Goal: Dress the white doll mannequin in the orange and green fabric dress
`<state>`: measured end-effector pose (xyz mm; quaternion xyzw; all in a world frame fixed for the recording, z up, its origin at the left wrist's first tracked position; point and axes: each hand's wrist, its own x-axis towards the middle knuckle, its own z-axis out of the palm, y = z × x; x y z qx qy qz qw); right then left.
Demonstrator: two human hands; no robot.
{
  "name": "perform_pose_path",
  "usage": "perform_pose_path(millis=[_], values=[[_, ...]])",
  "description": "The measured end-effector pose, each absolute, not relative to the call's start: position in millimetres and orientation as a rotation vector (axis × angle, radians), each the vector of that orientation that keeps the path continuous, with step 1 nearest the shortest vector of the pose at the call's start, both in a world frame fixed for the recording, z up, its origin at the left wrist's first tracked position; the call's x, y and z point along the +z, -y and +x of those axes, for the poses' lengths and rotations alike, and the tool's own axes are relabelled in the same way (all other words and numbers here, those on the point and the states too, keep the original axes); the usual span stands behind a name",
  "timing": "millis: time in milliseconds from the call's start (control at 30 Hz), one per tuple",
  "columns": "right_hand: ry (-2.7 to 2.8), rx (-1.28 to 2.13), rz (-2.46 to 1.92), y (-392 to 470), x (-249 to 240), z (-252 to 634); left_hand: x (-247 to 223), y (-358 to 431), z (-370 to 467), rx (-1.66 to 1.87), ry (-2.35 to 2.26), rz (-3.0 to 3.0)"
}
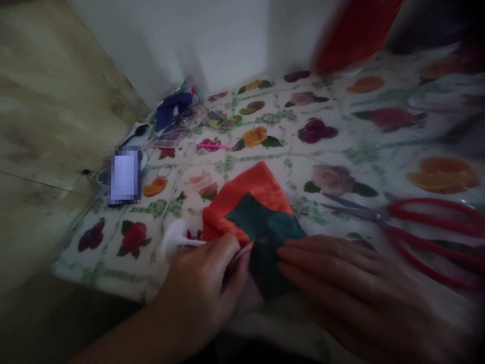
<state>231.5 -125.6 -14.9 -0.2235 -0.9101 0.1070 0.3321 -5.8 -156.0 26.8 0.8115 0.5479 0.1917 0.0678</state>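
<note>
An orange-red patterned cloth lies on the table, with a dark green piece of cloth over it. At the near edge of the green piece, my left hand pinches the cloth between thumb and forefinger; the fingertips are partly hidden. Beside that hand is a white round disc with a thin stem, its stem end hidden behind my knuckles. My right hand lies flat on the green cloth's right side, fingers stretched out together. Red-handled scissors lie just beyond it, blades pointing left.
The tablecloth has fruit and flower prints. A phone-like object with a blurred screen stands at the left edge. Behind are a green-rimmed tray of beads, a pink stick, a bead strip and a dark blue bundle.
</note>
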Motion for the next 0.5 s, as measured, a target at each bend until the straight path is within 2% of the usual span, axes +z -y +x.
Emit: perform_pose_path(millis=[233,400,500], values=[[2.369,0.300,-0.570,127,-16,232,35,161,-9,0.314,-1.837,2.717],[2.370,0.300,-0.586,126,-14,233,37,161,-9,0.339,-1.809,2.639],[2.412,0.237,-0.592,126,-15,234,40,162,-7,0.476,-1.831,2.733]])
